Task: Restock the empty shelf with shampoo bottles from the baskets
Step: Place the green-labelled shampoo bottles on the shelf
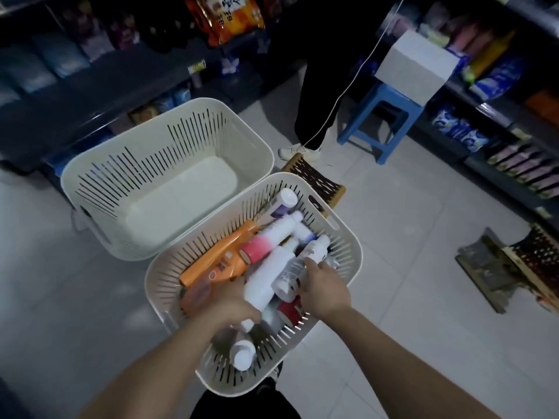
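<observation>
Glossy tile (408, 237) | slotted plastic basket (169, 276) | right hand (325, 287) grips cylindrical bottle (290, 273)

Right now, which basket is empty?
The far basket, on the left: its bare floor shows. The near basket, under the left hand and right hand, holds the bottles.

Both bare forearms reach in from near edge, converging twd centre. L hand (234, 302) motion-blurred, palm down, fingers curled, grip unclear. R hand (325, 288) palm down, wrist bent left, thumb & fingers curled round small clear bottle (290, 278)
</observation>
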`<state>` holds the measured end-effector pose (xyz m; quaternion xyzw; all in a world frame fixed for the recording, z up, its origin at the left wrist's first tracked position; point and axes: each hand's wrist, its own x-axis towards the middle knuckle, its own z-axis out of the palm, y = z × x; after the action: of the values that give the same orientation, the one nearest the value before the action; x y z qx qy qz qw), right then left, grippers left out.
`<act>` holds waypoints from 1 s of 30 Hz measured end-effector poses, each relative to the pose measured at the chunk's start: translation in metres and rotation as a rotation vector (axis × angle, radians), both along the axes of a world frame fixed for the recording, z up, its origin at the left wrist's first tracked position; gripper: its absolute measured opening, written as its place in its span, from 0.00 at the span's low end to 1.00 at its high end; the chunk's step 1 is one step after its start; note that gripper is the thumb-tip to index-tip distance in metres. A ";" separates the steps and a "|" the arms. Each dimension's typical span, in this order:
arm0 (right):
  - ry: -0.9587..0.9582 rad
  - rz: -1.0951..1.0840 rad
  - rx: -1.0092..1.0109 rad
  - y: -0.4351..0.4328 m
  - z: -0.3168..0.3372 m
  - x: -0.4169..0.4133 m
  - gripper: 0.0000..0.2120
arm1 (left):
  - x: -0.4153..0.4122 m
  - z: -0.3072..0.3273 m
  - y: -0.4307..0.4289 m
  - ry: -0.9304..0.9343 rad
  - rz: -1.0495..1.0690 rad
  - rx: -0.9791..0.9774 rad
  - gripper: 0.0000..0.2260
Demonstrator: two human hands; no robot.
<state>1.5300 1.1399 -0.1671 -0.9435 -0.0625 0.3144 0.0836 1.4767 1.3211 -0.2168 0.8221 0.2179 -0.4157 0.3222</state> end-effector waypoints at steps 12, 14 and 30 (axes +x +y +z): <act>0.046 -0.553 0.422 0.025 0.008 0.021 0.27 | -0.021 0.030 0.067 0.200 0.542 -0.835 0.51; 0.138 -0.720 0.553 0.028 0.008 0.024 0.34 | -0.016 0.037 0.064 0.145 0.621 -0.934 0.50; -0.137 -1.033 0.957 0.015 0.023 0.053 0.20 | -0.003 0.011 -0.028 -0.001 0.159 -0.268 0.12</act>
<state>1.5827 1.1552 -0.1440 -0.7298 0.2569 0.1125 0.6235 1.4741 1.2935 -0.2060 0.7522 0.2247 -0.4138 0.4609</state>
